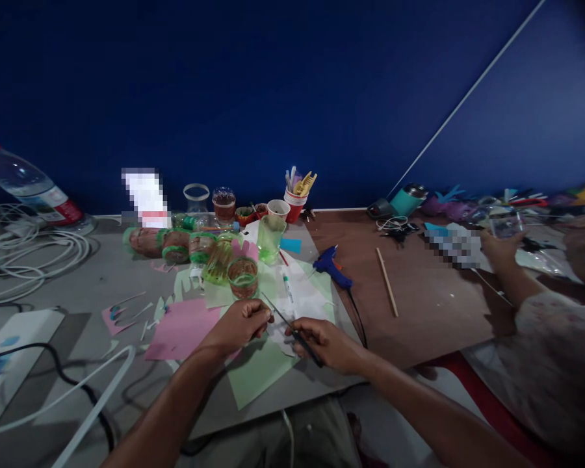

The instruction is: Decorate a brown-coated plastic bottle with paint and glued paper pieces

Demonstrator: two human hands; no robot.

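Note:
My right hand (329,343) grips a pair of scissors (308,349) with dark handles, and the blades point up and left. Close to the blade tips, my left hand (244,323) is closed in a pinch; whatever sits between its fingertips is too small to make out. Below both hands lie white paper scraps and a light green sheet (263,376). A pink sheet (182,328) extends under my left forearm. Just beyond my left hand stands a brown-wrapped cup (242,278) with a green rim. A green-capped marker (287,289) rests on the paper.
A blue glue gun (332,265) and a wooden stick (387,283) lie to the right. Decorated bottle pieces (175,246), a clear green cup (272,239) and a cup of tools (296,198) stand behind. Cables (43,260) crowd the left. Another person's hand (504,257) holds a clear cup.

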